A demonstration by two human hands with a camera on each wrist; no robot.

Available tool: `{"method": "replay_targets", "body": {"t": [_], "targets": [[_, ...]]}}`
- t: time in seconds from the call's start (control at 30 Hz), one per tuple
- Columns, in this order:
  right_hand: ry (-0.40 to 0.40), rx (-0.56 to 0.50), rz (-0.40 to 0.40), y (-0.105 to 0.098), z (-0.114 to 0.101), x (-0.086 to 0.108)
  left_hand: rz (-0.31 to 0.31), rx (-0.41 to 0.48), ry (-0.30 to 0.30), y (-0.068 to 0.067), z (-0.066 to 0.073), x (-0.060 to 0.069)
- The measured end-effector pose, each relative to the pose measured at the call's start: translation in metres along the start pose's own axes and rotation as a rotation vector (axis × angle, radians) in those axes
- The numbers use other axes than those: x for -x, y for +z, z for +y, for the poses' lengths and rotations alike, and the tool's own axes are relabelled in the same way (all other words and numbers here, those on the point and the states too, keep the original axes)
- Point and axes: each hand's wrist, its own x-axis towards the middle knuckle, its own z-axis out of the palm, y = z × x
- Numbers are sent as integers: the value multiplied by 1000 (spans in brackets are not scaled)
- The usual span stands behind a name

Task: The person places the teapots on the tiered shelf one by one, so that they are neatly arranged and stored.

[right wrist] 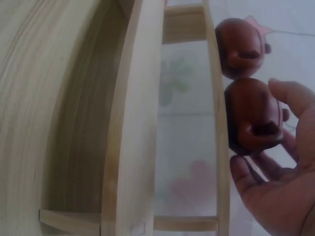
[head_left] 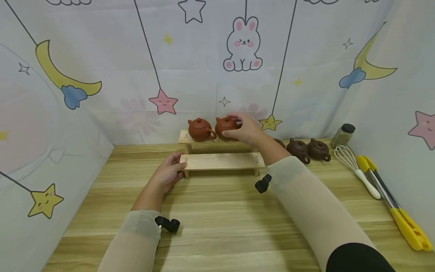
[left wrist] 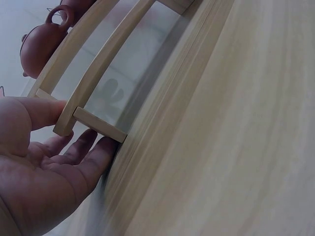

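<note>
Two reddish-brown clay teapots stand side by side on the rear wooden stand (head_left: 185, 136). My right hand (head_left: 249, 132) holds the right-hand teapot (head_left: 221, 127), its fingers over the far side and thumb in front. In the right wrist view, that teapot (right wrist: 250, 112) sits between thumb and fingers, its base at the stand's top. The other teapot (head_left: 198, 130) is left of it, untouched. At the lower front wooden stand (head_left: 221, 161), my left hand (head_left: 168, 172) grips the left end. The left wrist view shows the thumb on its top and fingers (left wrist: 81, 147) beneath, by the leg.
Right of the stands are dark brown teapots (head_left: 318, 149), one partly hidden by my right arm. Beyond them stand a black-lidded jar (head_left: 342, 136), a white-handled whisk (head_left: 357, 172) and yellow-handled tongs (head_left: 391, 200). A printed curtain (head_left: 204, 75) encloses the table's back and sides.
</note>
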Motion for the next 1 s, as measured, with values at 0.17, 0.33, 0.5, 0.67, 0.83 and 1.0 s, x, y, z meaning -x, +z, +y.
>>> {"method": "replay_targets", "body": {"t": [0.17, 0.33, 0.5, 0.67, 0.83, 1.0], "targets": [[4, -42, 14, -10, 4, 17, 1, -19, 1, 1, 3, 2], [-4, -2, 23, -22, 10, 46, 5, -32, -4, 2, 4, 4], [3, 20, 42, -31, 24, 76, 10, -19, -6, 2, 1, 1], [41, 83, 63, -43, 43, 107, 3, -11, -5, 1, 0, 1], [49, 101, 120, -58, 65, 128, 6, -16, -5, 1, 1, 3], [96, 90, 170, -69, 86, 147, 6, -6, -7, 1, 2, 3]]}}
